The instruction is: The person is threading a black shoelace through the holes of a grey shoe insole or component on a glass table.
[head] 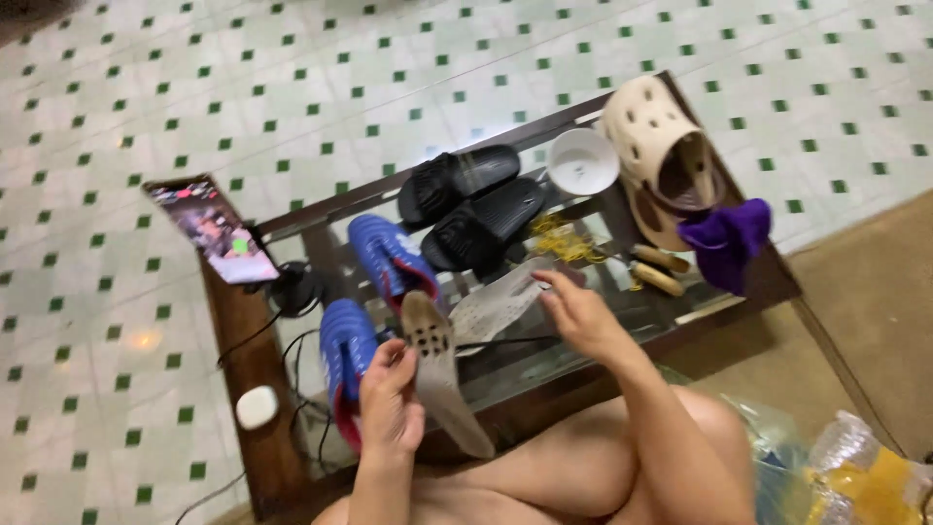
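My left hand [391,401] grips a grey shoe insole [442,374] with small holes near its toe end, holding it upright over the table's near edge. My right hand [575,311] hovers with fingers apart just above a second pale insole [496,306] lying on the glass table [622,292]; it holds nothing. Two blue sport shoes lie to the left: one [345,355] beside my left hand, the other [389,255] farther back.
On the glass table also sit a pair of black slides [471,204], a white bowl [583,160], beige clogs [661,156], a purple cloth [727,241], yellow string [564,241], a lit phone [216,233] on a stand, cables. Plastic bottles [855,467] lie at lower right.
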